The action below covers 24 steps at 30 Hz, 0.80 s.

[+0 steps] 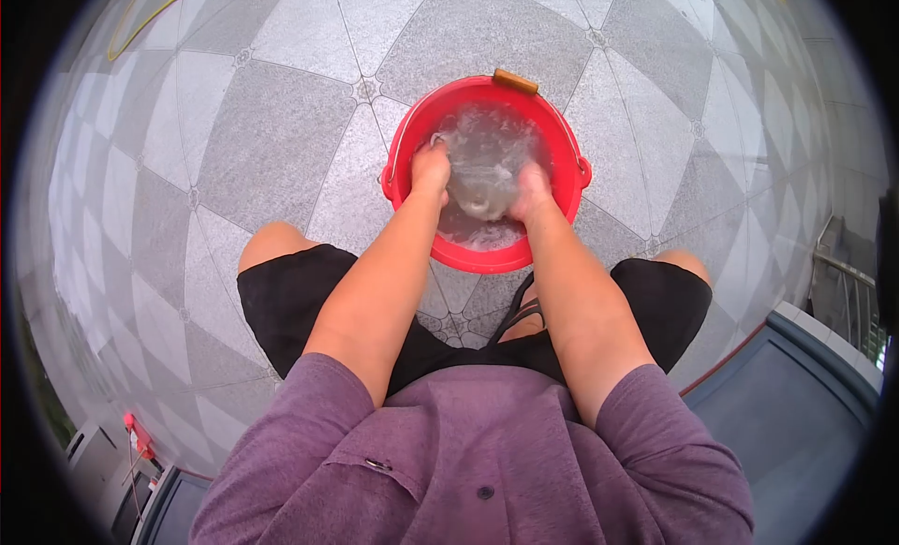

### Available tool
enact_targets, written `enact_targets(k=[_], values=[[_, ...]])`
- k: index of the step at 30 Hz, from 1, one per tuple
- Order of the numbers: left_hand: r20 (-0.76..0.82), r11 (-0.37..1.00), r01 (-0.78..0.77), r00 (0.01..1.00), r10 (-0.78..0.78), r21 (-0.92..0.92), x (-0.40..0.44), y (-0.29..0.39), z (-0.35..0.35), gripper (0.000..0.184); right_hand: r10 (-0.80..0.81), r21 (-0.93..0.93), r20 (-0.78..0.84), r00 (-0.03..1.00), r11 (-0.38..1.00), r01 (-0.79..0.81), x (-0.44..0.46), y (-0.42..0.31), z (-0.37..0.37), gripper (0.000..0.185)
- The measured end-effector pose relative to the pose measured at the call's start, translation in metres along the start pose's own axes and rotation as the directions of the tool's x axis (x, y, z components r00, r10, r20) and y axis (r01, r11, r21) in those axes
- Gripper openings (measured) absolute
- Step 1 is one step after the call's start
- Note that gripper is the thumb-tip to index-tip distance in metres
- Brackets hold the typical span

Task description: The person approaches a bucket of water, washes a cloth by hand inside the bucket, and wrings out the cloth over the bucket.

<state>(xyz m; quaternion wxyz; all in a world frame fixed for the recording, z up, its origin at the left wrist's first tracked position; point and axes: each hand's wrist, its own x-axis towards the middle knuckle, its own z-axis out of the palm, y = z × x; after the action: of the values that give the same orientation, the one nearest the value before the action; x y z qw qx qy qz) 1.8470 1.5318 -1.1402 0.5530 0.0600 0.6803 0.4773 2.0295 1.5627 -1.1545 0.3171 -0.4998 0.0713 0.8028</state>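
A: How far along is the work?

B: In the middle, I think. The water (487,128) is in the red bucket (482,260), all swirly and cloudy. The left hand (432,168) is inside by the left rim, and the right hand (533,190) is inside by the right rim. I can't tell how much is left.

A: Are they holding something?

B: I can't tell. The left one looks partly curled, but I can't see its grip well. Cloudy water hides the right one's fingertips. A pale patch (481,201) sits between them, maybe foam, maybe cloth.

A: Count for me!

B: One bucket, on the floor (272,152). One wooden handle (516,81), at the far rim. One pale patch. Two hands.
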Motion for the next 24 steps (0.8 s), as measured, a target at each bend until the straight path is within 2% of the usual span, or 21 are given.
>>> enact_targets(k=[1,4,7,8,10,11,13,15,16,17,18,20,21,22,24], values=[[0.024,0.990,0.099,0.995,-0.097,-0.104,-0.001,0.004,0.001,0.050,-0.027,-0.050,-0.001,1.000,0.998,0.027,-0.031,0.002,0.027,0.046],[0.066,0.920,0.375,0.927,-0.370,-0.112,0.010,0.003,0.004,0.044,-0.092,0.020,0.270,0.959,0.996,0.090,-0.061,0.012,0.049,0.043],[0.380,0.830,0.475,0.854,-0.355,-0.291,-0.024,0.030,0.010,0.036,-0.189,-0.033,0.227,0.955,0.979,0.202,-0.091,0.032,0.081,0.038],[0.468,0.821,0.481,0.828,-0.309,-0.308,-0.010,0.019,0.004,0.034,-0.248,-0.159,0.204,0.947,0.946,0.282,-0.102,0.040,0.092,0.032],[0.587,0.823,0.466,0.781,-0.211,-0.325,0.022,-0.007,-0.009,0.033,-0.348,-0.273,0.270,0.898,0.866,0.418,-0.135,0.056,0.120,0.027],[0.621,0.835,0.443,0.766,-0.164,-0.327,0.021,-0.006,-0.009,0.033,-0.475,-0.433,0.334,0.814,0.689,0.581,-0.138,0.066,0.121,0.026],[0.681,0.797,0.500,0.715,-0.158,-0.340,-0.001,0.016,-0.001,0.030,-0.616,-0.627,0.524,0.589,0.189,0.755,-0.142,0.080,0.123,0.024],[0.734,0.760,0.553,0.662,-0.152,-0.342,-0.032,0.049,0.006,0.027,-0.629,-0.686,0.541,0.559,0.055,0.725,-0.152,0.079,0.130,0.027],[0.712,0.907,0.313,0.701,-0.021,-0.281,-0.020,0.033,0.004,0.028,-0.632,-0.711,0.550,0.546,-0.011,0.703,-0.156,0.079,0.133,0.028],[0.701,0.977,0.044,0.704,0.117,-0.206,0.004,-0.001,0.003,0.029,-0.637,-0.742,0.566,0.523,-0.117,0.660,-0.153,0.077,0.135,0.029],[0.700,0.966,-0.230,0.670,0.248,-0.122,0.025,-0.033,0.001,0.031,-0.654,-0.773,0.536,0.534,-0.126,0.622,-0.146,0.072,0.134,0.029],[0.560,0.974,-0.181,0.797,0.226,-0.135,0.018,-0.035,0.002,0.031,-0.689,-0.829,0.476,0.547,-0.142,0.541,-0.125,0.058,0.129,0.029],[0.412,0.951,0.118,0.911,0.011,-0.287,-0.013,-0.003,0.011,0.031,-0.738,-0.831,0.432,0.518,-0.102,0.548,-0.113,0.051,0.127,0.029],[0.294,0.807,0.364,0.923,-0.247,-0.465,-0.035,0.020,0.020,0.030,-0.782,-0.830,0.385,0.490,-0.061,0.554,-0.100,0.045,0.121,0.030],[0.191,0.931,0.285,0.951,-0.245,-0.228,-0.048,0.036,0.038,0.032,-0.834,-0.894,0.228,0.502,0.025,0.447,-0.065,0.018,0.096,0.037]])
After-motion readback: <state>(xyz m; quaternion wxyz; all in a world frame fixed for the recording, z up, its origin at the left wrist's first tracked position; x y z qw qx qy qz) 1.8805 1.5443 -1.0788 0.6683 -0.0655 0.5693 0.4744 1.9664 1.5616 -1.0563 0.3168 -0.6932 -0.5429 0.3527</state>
